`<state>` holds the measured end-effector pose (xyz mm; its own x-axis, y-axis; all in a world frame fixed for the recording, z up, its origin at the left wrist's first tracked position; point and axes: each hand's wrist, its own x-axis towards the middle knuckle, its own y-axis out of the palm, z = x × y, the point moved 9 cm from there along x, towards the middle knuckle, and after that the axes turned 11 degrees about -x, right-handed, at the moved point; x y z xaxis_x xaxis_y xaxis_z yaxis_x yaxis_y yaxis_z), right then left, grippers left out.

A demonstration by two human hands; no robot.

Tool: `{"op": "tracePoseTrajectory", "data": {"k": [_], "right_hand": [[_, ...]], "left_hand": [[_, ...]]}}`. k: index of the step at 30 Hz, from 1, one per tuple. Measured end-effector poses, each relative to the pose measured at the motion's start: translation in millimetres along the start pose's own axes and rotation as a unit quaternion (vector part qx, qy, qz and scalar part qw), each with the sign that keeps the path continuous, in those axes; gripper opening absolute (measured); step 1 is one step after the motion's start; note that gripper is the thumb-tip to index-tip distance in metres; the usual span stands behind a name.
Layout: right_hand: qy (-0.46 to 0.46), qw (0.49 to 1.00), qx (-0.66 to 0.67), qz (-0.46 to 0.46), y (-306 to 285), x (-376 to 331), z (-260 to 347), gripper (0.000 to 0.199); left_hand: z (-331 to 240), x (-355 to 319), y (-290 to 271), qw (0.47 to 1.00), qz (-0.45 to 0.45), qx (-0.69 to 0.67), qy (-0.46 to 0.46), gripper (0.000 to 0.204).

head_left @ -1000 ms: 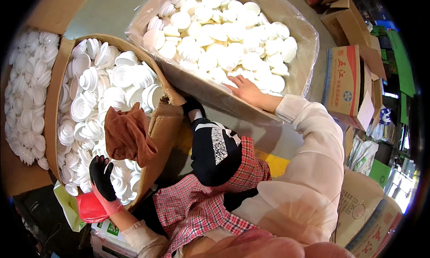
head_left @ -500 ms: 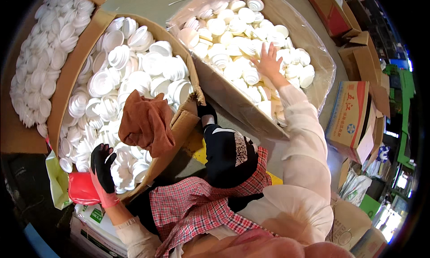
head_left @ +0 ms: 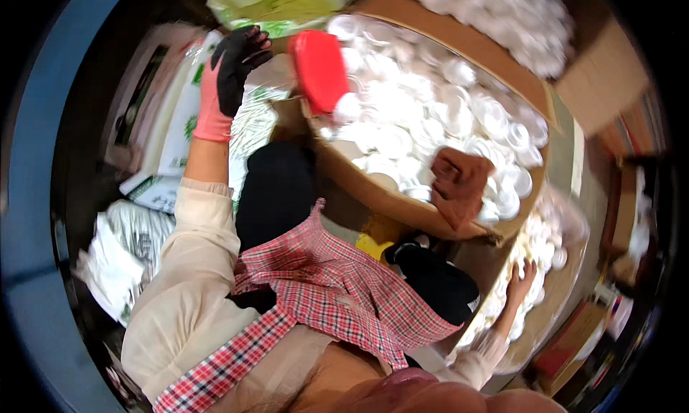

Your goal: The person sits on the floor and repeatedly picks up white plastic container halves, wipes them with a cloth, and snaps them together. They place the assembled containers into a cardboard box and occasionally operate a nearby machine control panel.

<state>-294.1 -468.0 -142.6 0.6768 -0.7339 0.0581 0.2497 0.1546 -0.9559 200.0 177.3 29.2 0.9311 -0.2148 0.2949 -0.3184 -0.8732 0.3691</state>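
One red pouch [head_left: 319, 72] lies near the left hand [head_left: 233, 76], lids [head_left: 543, 233] beneath the right [head_left: 519, 287].

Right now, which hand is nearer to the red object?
Left: the left hand is beside the red object; the right hand is far off, at the pale pieces.

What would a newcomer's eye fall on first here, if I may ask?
Probably the bright red object at the left end of the carton of white pieces, beside the gloved left hand. Next, the brown cloth at that carton's near rim, then the bare right hand over the cream pieces at right.
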Motion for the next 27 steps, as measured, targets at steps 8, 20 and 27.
{"op": "tracePoseTrajectory", "data": {"k": [8, 20, 27], "right_hand": [[-0.306, 0.951, 0.043, 0.014, -68.3, -40.7, 360.2, 0.024], [-0.355, 0.915, 0.059, 0.183, 97.6, -83.3, 509.8, 0.022], [-0.349, 0.921, 0.042, 0.167, 99.5, -79.0, 517.2, 0.02]], "left_hand": [[101.5, -148.3, -340.8, 0.915, -0.354, 0.11, -0.157, 0.03], [302.8, -270.9, -290.7, 0.625, 0.093, 0.624, -0.46, 0.064], [328.8, -245.6, -312.0, 0.712, 0.059, 0.56, -0.42, 0.038]]}}
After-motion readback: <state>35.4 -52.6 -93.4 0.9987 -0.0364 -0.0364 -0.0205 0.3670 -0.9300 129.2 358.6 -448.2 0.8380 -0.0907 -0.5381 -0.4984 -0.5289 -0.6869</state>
